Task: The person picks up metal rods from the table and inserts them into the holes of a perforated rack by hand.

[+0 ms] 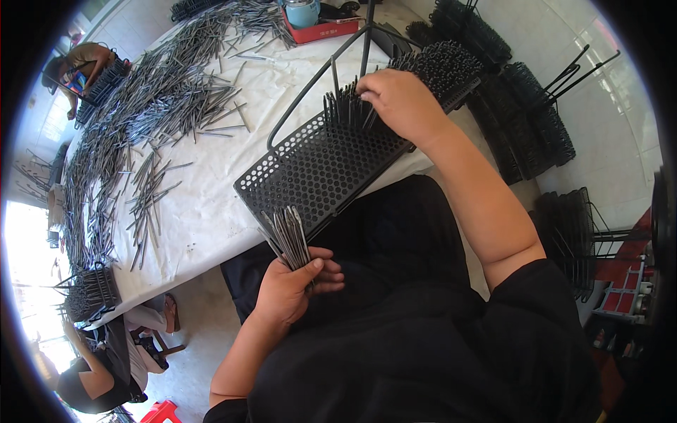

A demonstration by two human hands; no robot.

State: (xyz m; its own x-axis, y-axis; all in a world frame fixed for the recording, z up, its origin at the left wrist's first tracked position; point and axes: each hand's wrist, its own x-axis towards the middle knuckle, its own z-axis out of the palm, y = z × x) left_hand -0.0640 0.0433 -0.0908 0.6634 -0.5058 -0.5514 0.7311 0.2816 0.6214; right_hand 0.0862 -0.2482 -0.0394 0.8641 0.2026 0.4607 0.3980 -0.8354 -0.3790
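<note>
In my left hand (290, 285) is a bundle of thin grey metal rods (288, 236), flat-tipped at their upper ends; my fingers are closed round it, low at the near edge of a rack. This black rack (303, 176) has a top full of round holes and lies slantwise across the table corner. My right hand (405, 102) reaches over its middle, thumb and forefinger pinched at the top of a metal rod, mostly hidden by the fingers. Several upright rods (342, 109) stand in the holes beside those fingertips. The rack's far right end is densely filled (444, 67).
Loose metal rods (162, 106) lie in a long heap over the white-covered table (204, 233). A red tray (324, 32) holds a blue container. Filled black racks (522, 120) stand along the right wall. Two other people (92, 67) work at the table's left side.
</note>
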